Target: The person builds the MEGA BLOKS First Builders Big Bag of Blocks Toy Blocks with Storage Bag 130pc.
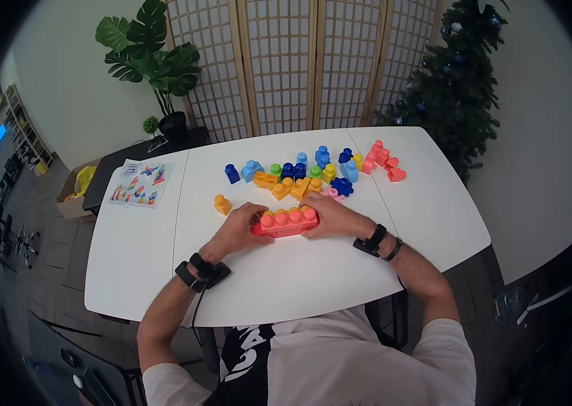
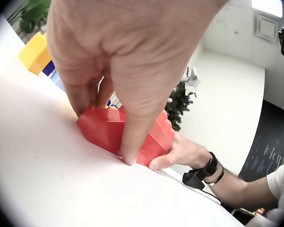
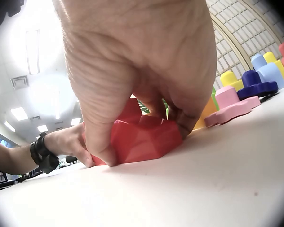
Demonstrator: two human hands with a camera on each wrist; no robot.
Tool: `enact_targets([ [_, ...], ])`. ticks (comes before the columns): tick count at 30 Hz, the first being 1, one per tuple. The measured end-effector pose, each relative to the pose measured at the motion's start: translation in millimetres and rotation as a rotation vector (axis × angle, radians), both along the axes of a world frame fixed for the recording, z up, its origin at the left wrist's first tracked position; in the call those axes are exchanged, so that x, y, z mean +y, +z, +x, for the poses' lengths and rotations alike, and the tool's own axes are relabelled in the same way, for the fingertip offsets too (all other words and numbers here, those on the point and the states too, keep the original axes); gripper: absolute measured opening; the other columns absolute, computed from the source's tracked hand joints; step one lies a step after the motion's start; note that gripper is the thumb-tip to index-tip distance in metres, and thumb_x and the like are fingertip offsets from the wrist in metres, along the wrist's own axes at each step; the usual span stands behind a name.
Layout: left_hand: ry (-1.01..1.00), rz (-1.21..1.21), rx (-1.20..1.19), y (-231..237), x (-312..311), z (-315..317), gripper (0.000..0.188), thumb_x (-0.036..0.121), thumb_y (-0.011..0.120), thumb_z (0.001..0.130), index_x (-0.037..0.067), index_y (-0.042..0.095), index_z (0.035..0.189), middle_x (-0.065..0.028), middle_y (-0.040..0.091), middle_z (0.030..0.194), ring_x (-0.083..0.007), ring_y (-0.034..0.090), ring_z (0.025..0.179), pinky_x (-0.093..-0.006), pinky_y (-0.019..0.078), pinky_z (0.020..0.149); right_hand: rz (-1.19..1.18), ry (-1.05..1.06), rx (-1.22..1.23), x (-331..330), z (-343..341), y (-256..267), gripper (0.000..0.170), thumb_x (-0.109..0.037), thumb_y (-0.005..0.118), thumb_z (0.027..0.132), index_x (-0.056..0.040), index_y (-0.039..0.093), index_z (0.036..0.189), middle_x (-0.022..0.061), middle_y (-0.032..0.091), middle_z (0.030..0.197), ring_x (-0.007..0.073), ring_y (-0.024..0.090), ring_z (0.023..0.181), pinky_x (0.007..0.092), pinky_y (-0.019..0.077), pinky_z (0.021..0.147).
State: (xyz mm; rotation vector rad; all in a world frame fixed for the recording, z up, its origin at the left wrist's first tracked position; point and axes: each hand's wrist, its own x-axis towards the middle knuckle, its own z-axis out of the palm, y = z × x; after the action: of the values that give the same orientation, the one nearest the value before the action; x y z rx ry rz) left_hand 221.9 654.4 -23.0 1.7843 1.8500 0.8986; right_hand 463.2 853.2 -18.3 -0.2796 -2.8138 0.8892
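A red block piece (image 1: 288, 229) with a row of round studs lies on the white table in front of the person. The left hand (image 1: 237, 229) grips its left end, thumb on the near side, fingers behind. At its right end the right hand (image 1: 332, 215) holds it the same way. Yellow-orange studs show just behind the red ones. In the left wrist view the left thumb presses on the faceted red piece (image 2: 102, 130); the right wrist view shows the right thumb against the red piece (image 3: 144, 139), its bottom at the table surface.
Behind the hands lie several loose blocks: orange (image 1: 266, 180), dark blue (image 1: 232, 173), light blue (image 1: 252, 170), pink (image 1: 333, 194) and red (image 1: 396, 174). One orange block (image 1: 222, 205) stands near the left hand. A printed picture sheet (image 1: 140, 184) lies at the table's left.
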Motion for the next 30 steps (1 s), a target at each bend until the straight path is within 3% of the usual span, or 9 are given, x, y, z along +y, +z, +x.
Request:
enact_targets([
  [6,0.004,-0.014,0.137,51.1,-21.4,0.9,0.096,0.028,0.104,0.070,0.000,0.058,0.149,-0.0158,0.066,0.137,-0.0284,0.071,0.111,-0.0364,0.0628,0.094,0.070,0.029,0.059,-2.3,11.6,14.2,0.073,-0.036,0.094,0.078,0.0002,0.062,0.134,0.0174,0.063,0.127,0.0304,0.061,0.122,0.0396,0.0516,0.102],
  [9,0.038,0.071,0.173,67.0,-28.2,-24.6,0.079,0.025,0.100,0.076,0.004,0.063,0.144,-0.0154,0.068,0.133,-0.0286,0.071,0.108,-0.0367,0.0631,0.089,-0.055,-0.010,-0.122,0.5,24.7,44.0,0.079,-0.038,0.094,0.078,0.0020,0.062,0.138,0.0182,0.064,0.128,0.0264,0.064,0.122,0.0368,0.0543,0.102],
  [12,0.197,0.138,0.254,73.0,-29.8,-43.0,0.065,0.021,0.095,0.082,0.003,0.067,0.138,-0.0164,0.069,0.130,-0.0298,0.072,0.106,-0.0379,0.0628,0.088,-0.084,-0.009,-0.110,25.8,37.9,45.1,0.067,-0.031,0.091,0.084,0.0021,0.064,0.137,0.0154,0.069,0.123,0.0200,0.069,0.108,0.0327,0.0579,0.093],
  [15,0.318,0.172,0.384,61.2,-28.9,-55.5,0.046,0.018,0.089,0.087,0.002,0.073,0.128,-0.0185,0.074,0.118,-0.0322,0.074,0.102,-0.0385,0.0621,0.085,-0.121,-0.060,0.100,40.6,42.1,46.6,0.027,-0.014,0.077,0.097,0.0032,0.074,0.118,0.0124,0.078,0.105,0.0182,0.074,0.089,0.0303,0.0600,0.081],
  [19,0.414,0.035,0.390,45.8,-18.8,-64.1,0.025,0.016,0.085,0.091,0.001,0.081,0.110,-0.0194,0.080,0.102,-0.0337,0.077,0.087,-0.0390,0.0622,0.080,-0.071,-0.191,0.137,46.6,34.3,47.3,0.024,-0.012,0.075,0.097,0.0028,0.075,0.115,0.0132,0.076,0.103,0.0206,0.074,0.089,0.0324,0.0597,0.079],
  [21,0.396,0.099,0.408,46.4,-17.3,-62.6,0.022,0.014,0.084,0.092,0.000,0.081,0.108,-0.0193,0.081,0.101,-0.0329,0.077,0.084,-0.0387,0.0632,0.080,0.051,-0.189,0.256,47.9,23.7,37.1,0.023,-0.010,0.074,0.096,0.0027,0.074,0.115,0.0150,0.074,0.100,0.0257,0.073,0.085,0.0343,0.0586,0.077],
  [23,0.378,0.160,0.424,53.3,-14.8,-54.9,0.019,0.012,0.083,0.093,-0.002,0.082,0.107,-0.0191,0.081,0.100,-0.0321,0.078,0.082,-0.0383,0.0641,0.081,0.113,-0.196,0.262,37.4,14.6,43.9,0.025,-0.009,0.075,0.095,0.0032,0.073,0.117,0.0146,0.074,0.101,0.0251,0.072,0.084,0.0336,0.0584,0.077],
  [25,0.226,0.290,0.207,63.0,-13.1,-45.3,0.022,0.009,0.082,0.094,-0.003,0.081,0.112,-0.0190,0.081,0.103,-0.0295,0.080,0.089,-0.0356,0.0659,0.084,0.173,-0.200,0.265,31.4,7.1,44.7,0.027,-0.008,0.077,0.094,0.0037,0.073,0.118,0.0143,0.073,0.102,0.0245,0.071,0.083,0.0329,0.0583,0.077],
  [30,0.062,0.164,0.069,84.8,-5.7,-10.3,0.024,0.006,0.080,0.097,-0.004,0.079,0.119,-0.0178,0.080,0.108,-0.0261,0.081,0.095,-0.0338,0.0677,0.090,0.261,-0.220,0.274,36.0,-7.2,33.7,0.021,-0.006,0.078,0.091,0.0042,0.075,0.108,0.0170,0.076,0.098,0.0292,0.074,0.084,0.0372,0.0594,0.077],
])
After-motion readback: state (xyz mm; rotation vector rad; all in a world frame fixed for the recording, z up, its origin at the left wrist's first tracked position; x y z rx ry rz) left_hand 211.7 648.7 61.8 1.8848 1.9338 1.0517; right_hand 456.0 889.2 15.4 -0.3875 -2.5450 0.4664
